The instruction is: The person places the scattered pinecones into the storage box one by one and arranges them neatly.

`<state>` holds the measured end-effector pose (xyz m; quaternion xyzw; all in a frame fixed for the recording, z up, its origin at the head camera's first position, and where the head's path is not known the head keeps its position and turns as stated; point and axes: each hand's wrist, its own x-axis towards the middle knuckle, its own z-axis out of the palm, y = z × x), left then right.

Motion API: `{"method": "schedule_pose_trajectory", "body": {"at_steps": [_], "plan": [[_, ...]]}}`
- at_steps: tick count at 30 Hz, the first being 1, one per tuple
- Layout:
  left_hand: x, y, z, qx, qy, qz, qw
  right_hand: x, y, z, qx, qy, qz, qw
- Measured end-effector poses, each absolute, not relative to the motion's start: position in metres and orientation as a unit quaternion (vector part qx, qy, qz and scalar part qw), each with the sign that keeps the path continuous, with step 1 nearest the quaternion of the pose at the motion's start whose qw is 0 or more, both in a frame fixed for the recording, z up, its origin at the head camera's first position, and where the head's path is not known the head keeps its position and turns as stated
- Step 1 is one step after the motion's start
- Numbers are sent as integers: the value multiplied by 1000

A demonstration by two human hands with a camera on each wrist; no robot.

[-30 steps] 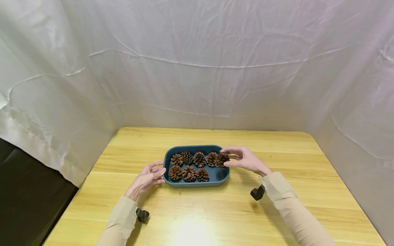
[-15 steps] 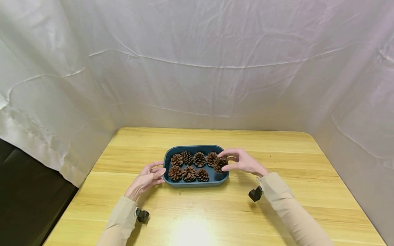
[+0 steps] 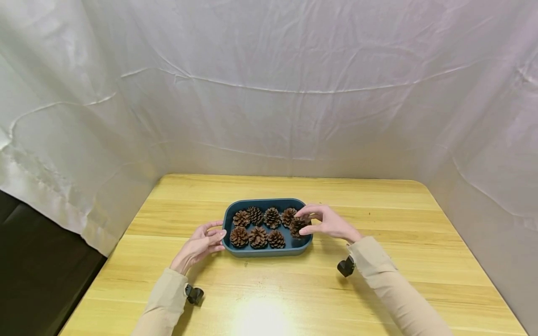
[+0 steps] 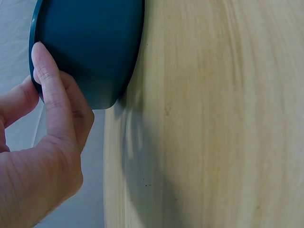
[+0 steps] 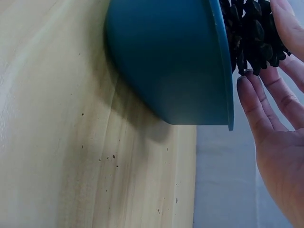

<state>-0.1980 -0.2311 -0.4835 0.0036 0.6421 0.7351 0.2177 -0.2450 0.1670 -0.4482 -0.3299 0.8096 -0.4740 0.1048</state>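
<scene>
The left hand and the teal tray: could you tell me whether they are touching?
Touching. The left wrist view shows the left hand with its fingers pressed against the outer wall of the teal tray, no gap visible.

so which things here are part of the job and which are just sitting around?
In the job:
- held pine cone, pinched in the right hand
- blue tray, its left end touched by the left hand
- other pine cones lying in the tray

Just there:
- wooden table
- white cloth backdrop
</scene>
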Motion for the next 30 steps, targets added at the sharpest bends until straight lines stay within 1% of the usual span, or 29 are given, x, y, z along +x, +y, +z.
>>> {"method": "schedule_pose_trajectory", "body": {"at_steps": [6,21,30], "plan": [[-198,-231,-483,3,642,735,217,-244,165,-449,-337,818,-454,100],[-198,-231,-484,7,650,729,216,-242,160,-448,-340,834,-417,120],[-198,-231,-484,7,648,730,214,-242,157,-449,-357,849,-378,93]]}}
